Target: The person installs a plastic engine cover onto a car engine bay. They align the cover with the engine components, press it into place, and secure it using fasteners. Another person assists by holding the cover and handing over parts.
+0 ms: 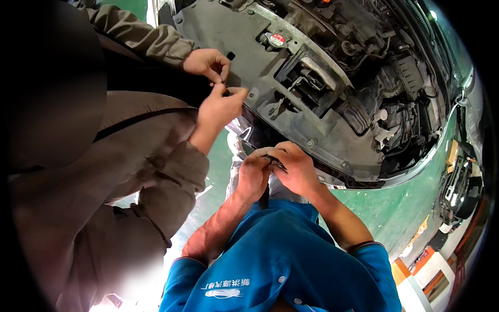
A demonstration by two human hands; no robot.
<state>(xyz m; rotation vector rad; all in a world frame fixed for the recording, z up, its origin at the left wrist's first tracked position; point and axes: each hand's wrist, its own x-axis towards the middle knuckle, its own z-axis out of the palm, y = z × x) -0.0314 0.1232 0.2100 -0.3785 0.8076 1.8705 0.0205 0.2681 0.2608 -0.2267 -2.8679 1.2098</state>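
Close in front of my body, my left hand (253, 178) and my right hand (297, 170) are brought together, both closed. Between their fingers is a small dark piece (274, 161), partly covered, so its kind cannot be made out. Just beyond them runs the front edge of a car's open engine bay, topped by a grey plastic cover panel (215, 31). Neither hand appears to touch the car. A round fastener (311, 142) sits in the panel near my right hand.
At my left, a person in a brown-grey jacket (161, 151) leans in, both hands (221, 106) pinching something small above the panel's edge. A radiator cap (275, 39), a latch opening (306, 78) and engine parts lie beyond. Dark parts (457, 187) and boxes stand at right on green floor.
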